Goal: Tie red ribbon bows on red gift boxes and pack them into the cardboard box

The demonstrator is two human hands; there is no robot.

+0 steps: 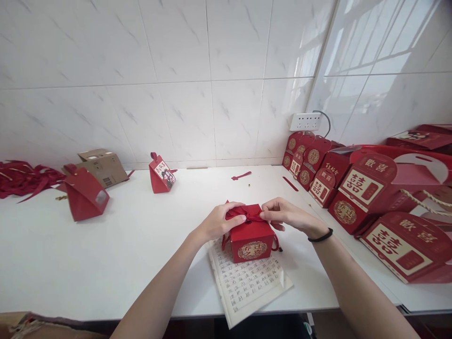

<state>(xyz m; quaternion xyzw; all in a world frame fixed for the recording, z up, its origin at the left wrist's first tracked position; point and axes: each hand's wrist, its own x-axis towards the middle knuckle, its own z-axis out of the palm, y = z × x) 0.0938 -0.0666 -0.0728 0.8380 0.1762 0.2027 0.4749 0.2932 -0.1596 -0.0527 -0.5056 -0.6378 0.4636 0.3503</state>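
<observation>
A red gift box [243, 240] with a round gold emblem on its front stands on a handwritten sheet of paper [254, 287]. Across its top lies a red ribbon tied in a bow [249, 214], and red cord handles hang at its sides. My left hand [221, 220] rests on the left part of the bow, thumb and fingers closed on the ribbon. At the right end of the bow, my right hand [282, 214] pinches the ribbon between thumb and finger. A black band circles my right wrist.
Several red gift boxes [367, 183] crowd the right side. A red triangular box [86, 195], a smaller printed one [161, 175] and a brown carton [102, 169] stand left, near a heap of red ribbons [28, 176]. A power strip [305, 121] is on the tiled wall.
</observation>
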